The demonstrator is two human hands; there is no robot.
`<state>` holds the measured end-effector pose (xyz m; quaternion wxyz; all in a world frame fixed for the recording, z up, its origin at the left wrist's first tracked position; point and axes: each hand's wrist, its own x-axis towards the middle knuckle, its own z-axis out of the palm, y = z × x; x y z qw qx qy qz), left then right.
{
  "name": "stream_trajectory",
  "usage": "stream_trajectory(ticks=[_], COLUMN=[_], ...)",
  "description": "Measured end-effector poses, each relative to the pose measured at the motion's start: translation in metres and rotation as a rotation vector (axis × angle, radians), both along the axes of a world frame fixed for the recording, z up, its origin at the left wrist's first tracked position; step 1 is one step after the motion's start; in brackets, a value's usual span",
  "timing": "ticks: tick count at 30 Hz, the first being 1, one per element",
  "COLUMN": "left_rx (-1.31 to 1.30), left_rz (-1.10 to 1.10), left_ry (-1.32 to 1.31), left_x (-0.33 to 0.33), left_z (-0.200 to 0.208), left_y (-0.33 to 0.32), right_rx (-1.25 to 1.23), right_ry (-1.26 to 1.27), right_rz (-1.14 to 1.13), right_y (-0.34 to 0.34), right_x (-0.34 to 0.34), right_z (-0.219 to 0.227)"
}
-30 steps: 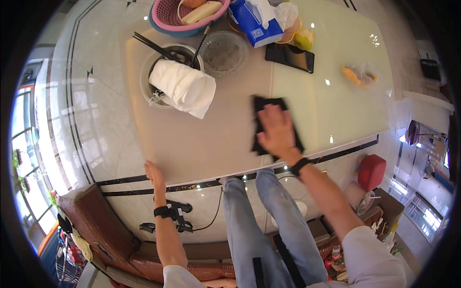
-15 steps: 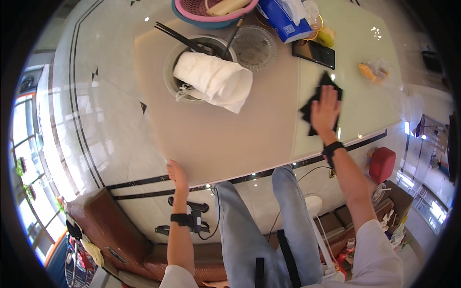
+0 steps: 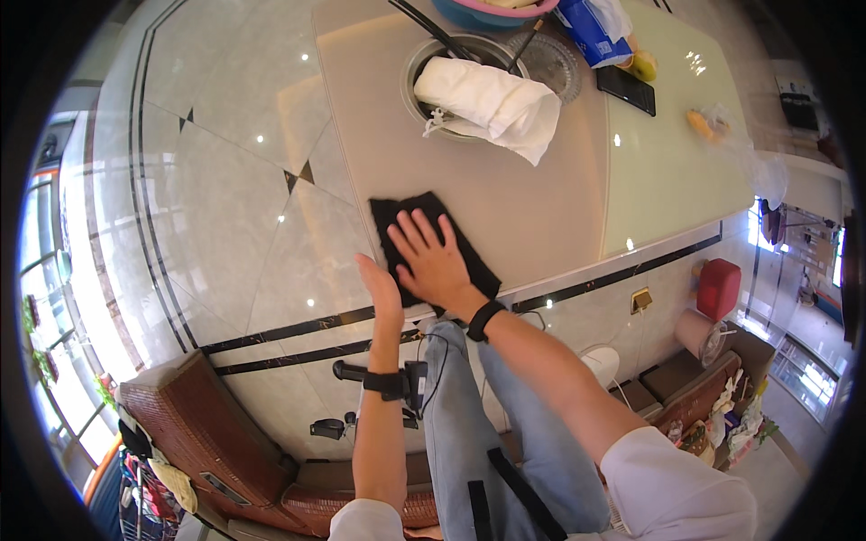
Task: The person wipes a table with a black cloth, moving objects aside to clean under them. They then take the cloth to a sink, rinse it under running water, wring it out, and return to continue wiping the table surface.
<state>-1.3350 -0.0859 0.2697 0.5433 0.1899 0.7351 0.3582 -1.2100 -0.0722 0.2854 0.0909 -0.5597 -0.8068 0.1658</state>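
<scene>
A black cloth (image 3: pixel 469 261) lies spread at the near left corner of the table (image 3: pixel 550 216). My right hand (image 3: pixel 437 270) rests flat on top of it, fingers stretched and spread, pressing rather than gripping. Close beside the cloth, my left hand (image 3: pixel 382 290) is held at the table's corner edge with its fingers extended and nothing in it. Farther back, a metal bowl (image 3: pixel 412 90) holds dark sticks (image 3: pixel 433 29), and a white bag with a drawstring (image 3: pixel 487 104) lies across it.
Behind the bowl stand a clear glass dish (image 3: pixel 552 68), a blue tissue box (image 3: pixel 586 36) and a blue basin (image 3: pixel 478 16). A black phone (image 3: pixel 626 90) and a clear plastic bag (image 3: pixel 767 180) are farther right. A red stool-like object (image 3: pixel 719 288) stands beyond the table.
My right hand has swept the black cloth from the table's right part to its near left corner. My left hand has stayed by that corner. The whole view has shifted.
</scene>
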Motion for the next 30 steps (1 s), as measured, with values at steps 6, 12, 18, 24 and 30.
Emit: stream_trajectory(ticks=[6,12,18,24,30], left_rx=[0.061,-0.120,0.010,-0.074,-0.153], left_rz=[-0.123,-0.237,-0.246,-0.246,-0.243], left_ry=[-0.093,0.081,-0.208,-0.311,-0.623], left_x=[-0.052,-0.009,-0.011,-0.033,-0.038], left_z=[-0.026,-0.031,-0.033,-0.058,-0.046], left_y=[0.038,0.045,0.051,0.044,0.043], right_rx=[-0.055,-0.055,0.146,0.144,-0.051], right_ry=[0.071,-0.191,-0.446,-0.430,-0.274], right_rz=[0.127,-0.262,-0.927,-1.075,-0.933], right_y=[-0.015,-0.008,-0.029,-0.044,-0.043], right_x=[0.006,0.191,0.362,0.270,0.070], right_z=[0.008,-0.013,-0.037,-0.041,-0.020])
